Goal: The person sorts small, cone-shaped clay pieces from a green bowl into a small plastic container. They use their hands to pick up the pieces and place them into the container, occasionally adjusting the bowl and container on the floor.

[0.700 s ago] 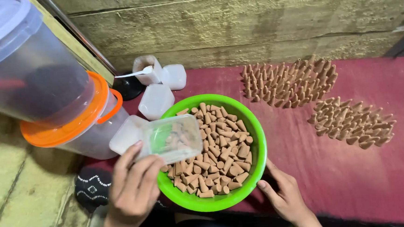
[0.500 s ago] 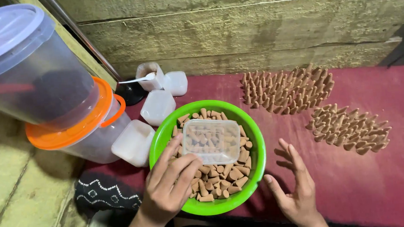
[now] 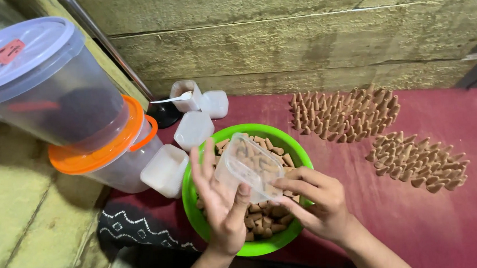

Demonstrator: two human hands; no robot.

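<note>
Fingers (image 3: 237, 203) of the left hand (image 3: 221, 207) curl loosely round the near end of a small clear plastic box (image 3: 250, 166), thumb pressed against its side, palm open behind it. The right hand (image 3: 314, 201) meets it from the other side, its fingertips pinched on the box's lower corner. Between both hands the box hangs tilted above a bright green bowl (image 3: 196, 208), and brown cone-shaped pieces show through its walls.

The bowl is heaped with the same small brown cones (image 3: 265, 212) and sits on a dark red cloth-covered surface (image 3: 448, 226). Beyond it to the right, two clusters of cones stand upright on the cloth: one larger group (image 3: 347, 113) near the wall, a second (image 3: 416, 159) closer in.

To the left of the bowl, several frosted white lidded boxes (image 3: 166, 169) lie just beside it; one open tub (image 3: 184, 96) holds a white spoon. Further left, a big clear container with an orange lid (image 3: 102, 156) carries another clear tub with a pale lid (image 3: 31, 86) leaning on top. Rough wooden planks (image 3: 299, 42) form the wall behind.
</note>
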